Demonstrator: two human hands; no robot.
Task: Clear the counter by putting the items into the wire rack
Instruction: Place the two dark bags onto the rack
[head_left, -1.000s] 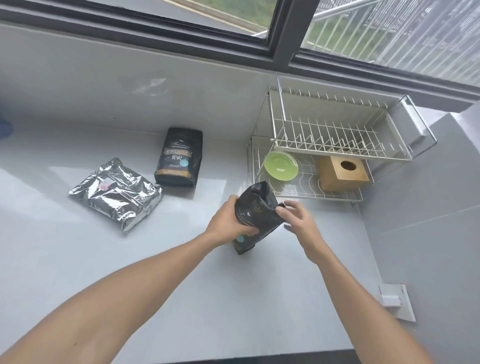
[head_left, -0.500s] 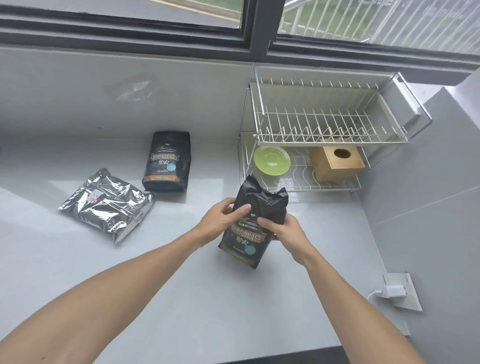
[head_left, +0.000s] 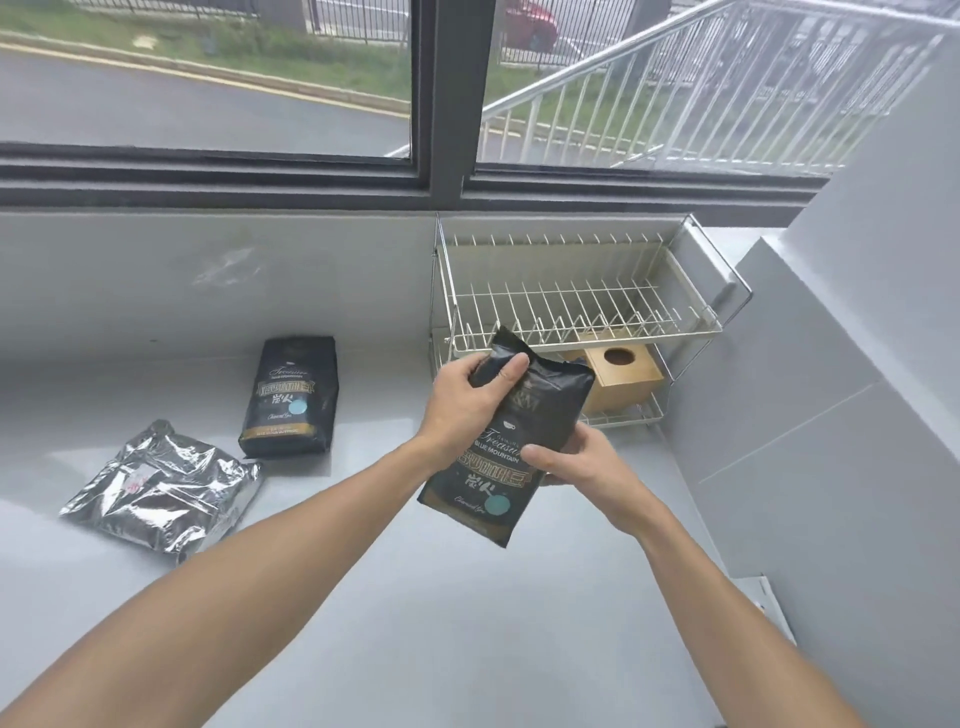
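Note:
Both hands hold a black coffee bag (head_left: 540, 410) upright in the air, just in front of the two-tier wire rack (head_left: 576, 312). My left hand (head_left: 462, 400) grips the bag's top left corner, thumb across the front. My right hand (head_left: 576, 457) clasps its lower right side. The bag's top edge overlaps the front rail of the rack's upper shelf. A second black coffee bag (head_left: 291, 400) lies flat on the grey counter (head_left: 415, 623) to the left. A crinkled silver foil pouch (head_left: 166, 488) lies further left. The green plate seen earlier is hidden behind the bag.
A wooden box (head_left: 623, 379) with a round hole sits on the rack's lower shelf. The upper shelf holds only wire dividers. A grey wall (head_left: 831, 415) closes off the right side, with a white socket (head_left: 774, 603) low on it. A window runs along the back.
The held bag has been turned upright and lifted up toward the rack. My left hand shifted to its top corner, my right hand to its lower side. The camera tilted up.

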